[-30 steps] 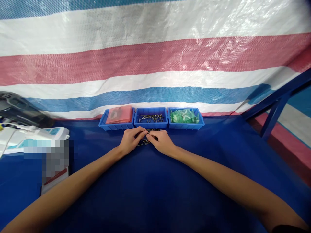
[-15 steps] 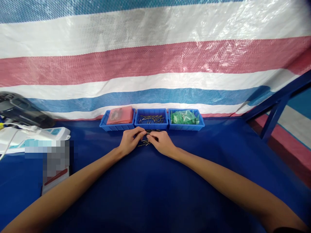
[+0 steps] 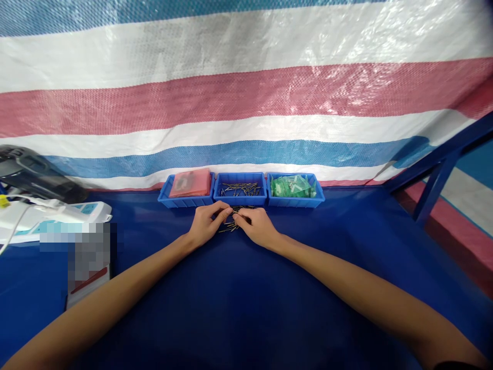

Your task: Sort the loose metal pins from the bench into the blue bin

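My left hand (image 3: pixel 209 222) and my right hand (image 3: pixel 257 225) almost meet in front of the middle bin, thumbs and fingers pinched. Between the fingertips shows part of a thin metal piece, by its look a drill bit (image 3: pixel 235 211), mostly hidden. Loose drill bits (image 3: pixel 228 227), dark and gold-coloured, lie on the table beneath and behind the fingers. More of them fill the bottom of the blue middle bin (image 3: pixel 240 200) just beyond my hands.
Flat reddish plastic pouches (image 3: pixel 191 183) lie in the left blue bin (image 3: pixel 165 193). Green-and-clear packets (image 3: pixel 293 186) fill the right blue bin (image 3: pixel 319 198). At far left are a power strip (image 3: pixel 92 210) and a dark clear container (image 3: pixel 42 177). A striped sheet (image 3: pixel 246 92) hangs behind; a blue frame (image 3: pixel 435 169) stands right.
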Available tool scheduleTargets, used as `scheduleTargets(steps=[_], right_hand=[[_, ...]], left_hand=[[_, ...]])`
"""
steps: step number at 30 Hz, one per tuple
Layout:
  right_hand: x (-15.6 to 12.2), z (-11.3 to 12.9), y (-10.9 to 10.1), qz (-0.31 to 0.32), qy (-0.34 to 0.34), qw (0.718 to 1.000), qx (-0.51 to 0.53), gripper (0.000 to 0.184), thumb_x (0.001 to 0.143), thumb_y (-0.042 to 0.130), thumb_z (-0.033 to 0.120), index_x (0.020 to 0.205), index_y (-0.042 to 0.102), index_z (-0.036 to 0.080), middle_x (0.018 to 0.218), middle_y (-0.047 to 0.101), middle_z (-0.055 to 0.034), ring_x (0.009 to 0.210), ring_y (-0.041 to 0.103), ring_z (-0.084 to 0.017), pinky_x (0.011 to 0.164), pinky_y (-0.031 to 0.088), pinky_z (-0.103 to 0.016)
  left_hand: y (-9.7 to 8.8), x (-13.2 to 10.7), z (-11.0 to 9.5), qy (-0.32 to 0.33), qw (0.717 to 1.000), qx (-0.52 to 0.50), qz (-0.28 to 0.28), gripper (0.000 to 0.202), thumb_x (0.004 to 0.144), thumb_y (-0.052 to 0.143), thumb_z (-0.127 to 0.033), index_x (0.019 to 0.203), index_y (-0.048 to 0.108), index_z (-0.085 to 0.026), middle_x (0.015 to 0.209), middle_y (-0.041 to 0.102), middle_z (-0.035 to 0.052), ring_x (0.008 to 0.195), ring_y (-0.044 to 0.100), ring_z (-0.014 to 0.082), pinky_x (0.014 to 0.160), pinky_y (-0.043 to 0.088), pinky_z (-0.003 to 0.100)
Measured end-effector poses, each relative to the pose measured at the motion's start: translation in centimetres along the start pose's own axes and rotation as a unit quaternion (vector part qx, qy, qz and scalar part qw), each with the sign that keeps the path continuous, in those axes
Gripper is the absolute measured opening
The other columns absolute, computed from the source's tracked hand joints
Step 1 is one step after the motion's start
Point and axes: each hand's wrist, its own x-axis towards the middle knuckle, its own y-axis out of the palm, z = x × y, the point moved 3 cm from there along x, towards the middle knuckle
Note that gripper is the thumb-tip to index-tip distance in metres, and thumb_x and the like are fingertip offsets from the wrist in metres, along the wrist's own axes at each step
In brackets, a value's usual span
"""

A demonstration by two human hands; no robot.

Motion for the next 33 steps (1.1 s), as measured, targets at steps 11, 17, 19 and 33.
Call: scheduleTargets(steps=[11,17,19,33], right_hand=[[0.01,0.04,-0.05,0.003,0.000,1.000,-0.004,0.035,0.089,0.047,0.025,0.056,0.037,0.018,0.051,0.037,0.0058,0.048,0.034,-0.007,0.053,0.022,-0.024],[0.01,0.01,0.07,0.008,-0.009,1.000,-0.004,0.034,0.088,0.046,0.023,0.056,0.037,0.018,0.050,0.036,0.0058,0.048,0.034,-0.007,0.052,0.022,-0.024],[0.00,-0.05,0.08,0.009,-0.007,1.000,-0.003,0.033,0.088,0.046,0.022,0.056,0.038,0.018,0.051,0.037,0.0058,0.048,0.034,-0.007,0.052,0.022,-0.024],[0.11,0.02,0.10,0.016,-0.009,1.000,0.001,0.032,0.087,0.046,0.020,0.056,0.038,0.017,0.050,0.036,0.0060,0.048,0.033,-0.007,0.052,0.022,-0.023]], left_hand=[[0.28,0.12,0.34,-0.007,1.000,0.011,0.018,0.027,0.092,0.048,-0.033,0.077,0.061,-0.014,0.058,0.056,-0.0039,0.051,0.050,0.0068,0.054,0.038,0.017],[0.58,0.22,0.24,0.011,0.999,0.016,0.049,0.026,0.092,0.048,-0.033,0.081,0.063,-0.015,0.066,0.062,-0.0025,0.058,0.053,0.0076,0.058,0.039,0.017],[0.69,0.28,0.19,0.014,0.998,0.014,0.065,0.027,0.092,0.047,-0.033,0.081,0.063,-0.015,0.067,0.062,-0.0021,0.058,0.053,0.0078,0.058,0.039,0.017],[0.81,0.48,0.12,0.016,0.996,0.017,0.083,0.029,0.093,0.044,-0.033,0.080,0.062,-0.015,0.068,0.061,-0.0020,0.059,0.052,0.0081,0.060,0.039,0.018]])
